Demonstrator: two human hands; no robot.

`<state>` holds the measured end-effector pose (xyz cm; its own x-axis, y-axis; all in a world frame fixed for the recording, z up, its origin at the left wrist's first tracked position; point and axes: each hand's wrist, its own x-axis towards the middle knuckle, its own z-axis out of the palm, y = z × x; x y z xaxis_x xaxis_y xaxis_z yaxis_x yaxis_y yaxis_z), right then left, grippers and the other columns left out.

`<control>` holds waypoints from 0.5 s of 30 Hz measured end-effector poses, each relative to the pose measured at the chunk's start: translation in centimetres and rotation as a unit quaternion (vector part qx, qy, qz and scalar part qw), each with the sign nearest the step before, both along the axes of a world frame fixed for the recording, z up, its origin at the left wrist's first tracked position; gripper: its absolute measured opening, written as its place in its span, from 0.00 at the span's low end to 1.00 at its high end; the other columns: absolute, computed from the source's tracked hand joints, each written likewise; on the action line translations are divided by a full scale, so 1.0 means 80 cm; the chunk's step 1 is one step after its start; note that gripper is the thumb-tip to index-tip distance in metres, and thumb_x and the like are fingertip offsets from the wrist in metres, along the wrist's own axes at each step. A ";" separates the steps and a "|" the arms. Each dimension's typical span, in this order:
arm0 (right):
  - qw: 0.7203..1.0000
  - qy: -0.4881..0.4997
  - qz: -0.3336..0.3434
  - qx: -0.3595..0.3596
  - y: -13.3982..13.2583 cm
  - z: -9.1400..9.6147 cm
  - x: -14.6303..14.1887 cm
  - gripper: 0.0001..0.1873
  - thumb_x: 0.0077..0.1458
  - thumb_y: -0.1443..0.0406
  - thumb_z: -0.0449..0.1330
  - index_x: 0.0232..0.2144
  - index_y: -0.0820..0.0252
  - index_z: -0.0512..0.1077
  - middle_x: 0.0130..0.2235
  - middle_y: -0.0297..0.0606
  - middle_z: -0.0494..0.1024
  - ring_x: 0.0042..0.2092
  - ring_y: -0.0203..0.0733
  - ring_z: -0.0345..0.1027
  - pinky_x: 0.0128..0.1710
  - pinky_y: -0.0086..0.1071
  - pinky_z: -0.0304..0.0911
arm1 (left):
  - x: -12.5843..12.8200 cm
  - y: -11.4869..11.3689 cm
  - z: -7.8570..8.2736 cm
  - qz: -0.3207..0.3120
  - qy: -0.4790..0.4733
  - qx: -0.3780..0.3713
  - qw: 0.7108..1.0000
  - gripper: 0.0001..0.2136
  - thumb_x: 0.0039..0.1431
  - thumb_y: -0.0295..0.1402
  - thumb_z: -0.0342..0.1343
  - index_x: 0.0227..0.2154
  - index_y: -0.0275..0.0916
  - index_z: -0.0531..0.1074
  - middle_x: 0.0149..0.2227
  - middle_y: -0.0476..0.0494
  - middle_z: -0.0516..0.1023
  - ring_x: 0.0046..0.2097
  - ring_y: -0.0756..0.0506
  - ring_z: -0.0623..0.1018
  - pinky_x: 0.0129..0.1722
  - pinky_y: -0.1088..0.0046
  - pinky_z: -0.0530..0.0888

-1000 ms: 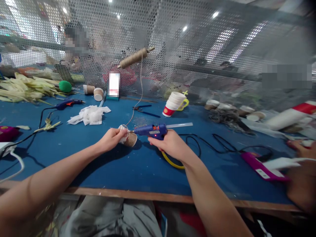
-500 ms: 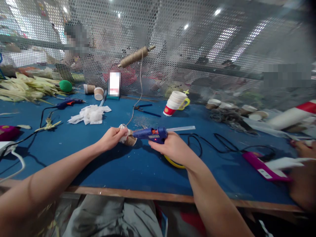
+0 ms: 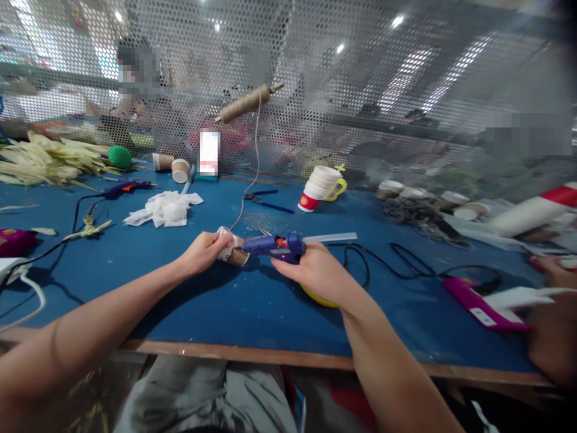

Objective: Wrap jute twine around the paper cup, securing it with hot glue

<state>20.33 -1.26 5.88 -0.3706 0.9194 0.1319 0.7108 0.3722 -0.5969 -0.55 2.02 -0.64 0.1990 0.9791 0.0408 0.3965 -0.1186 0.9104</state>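
Observation:
My left hand (image 3: 206,251) is closed around a small paper cup (image 3: 240,258), tilted on its side and partly wrapped in brown twine. Wrapped round its grip, my right hand (image 3: 315,270) holds a blue hot glue gun (image 3: 280,246) with a clear glue stick out of its back. The gun's nozzle points left and meets the cup's side; whether it touches I cannot tell. From a spool of twine (image 3: 246,105) on the mesh, a strand (image 3: 252,180) runs down to the cup. Behind the right hand a yellow ring-shaped thing (image 3: 321,297) shows in part.
Stacked white cups (image 3: 322,183), pliers (image 3: 270,203), white crumpled cloth (image 3: 164,208) and a second glue gun (image 3: 126,187) lie on the blue table (image 3: 202,307). A purple power strip (image 3: 482,304) and black cord are at right, near another person's hand (image 3: 559,273). Perforated mesh (image 3: 360,78) stands behind.
Almost nothing differs. Both hands, the cup and the glue gun stay in nearly the same place, with only a very slight shift of the cup and gun.

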 end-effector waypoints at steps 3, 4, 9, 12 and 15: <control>1.000 -0.002 -0.009 0.009 0.003 -0.002 0.001 0.09 0.44 0.63 0.56 0.17 0.59 0.64 0.19 0.31 0.66 0.24 0.35 0.58 0.25 0.28 0.56 | 0.000 0.000 -0.001 -0.007 -0.013 -0.004 1.000 0.22 0.51 0.48 0.42 0.21 0.31 0.69 0.18 0.50 0.63 0.22 0.53 0.60 0.23 0.77 0.57; 1.000 -0.003 -0.013 0.016 0.005 -0.003 0.002 0.09 0.44 0.63 0.56 0.17 0.59 0.64 0.19 0.31 0.66 0.24 0.35 0.58 0.26 0.28 0.56 | 0.000 0.000 -0.001 -0.010 -0.018 -0.006 1.000 0.23 0.52 0.47 0.43 0.23 0.31 0.70 0.19 0.49 0.65 0.23 0.52 0.61 0.24 0.76 0.58; 1.000 0.001 -0.015 0.024 0.007 -0.006 0.004 0.09 0.45 0.62 0.55 0.19 0.59 0.66 0.20 0.32 0.69 0.25 0.36 0.61 0.27 0.29 0.57 | 0.000 0.001 -0.002 -0.008 -0.024 -0.001 1.000 0.23 0.51 0.47 0.44 0.25 0.29 0.73 0.20 0.47 0.68 0.23 0.51 0.63 0.24 0.76 0.59; 1.000 -0.001 -0.012 0.014 0.007 -0.005 0.004 0.08 0.45 0.62 0.56 0.19 0.60 0.68 0.22 0.34 0.72 0.26 0.38 0.63 0.27 0.30 0.59 | 0.000 0.001 -0.003 -0.008 -0.022 0.002 1.000 0.23 0.51 0.47 0.44 0.24 0.30 0.72 0.19 0.47 0.68 0.23 0.51 0.63 0.23 0.76 0.59; 1.000 -0.004 -0.009 0.008 0.005 -0.005 0.004 0.07 0.45 0.63 0.56 0.20 0.60 0.70 0.24 0.35 0.73 0.27 0.39 0.65 0.28 0.30 0.59 | 0.000 0.000 -0.001 -0.011 -0.009 0.004 1.000 0.24 0.51 0.48 0.43 0.23 0.30 0.71 0.18 0.49 0.66 0.22 0.52 0.61 0.23 0.77 0.58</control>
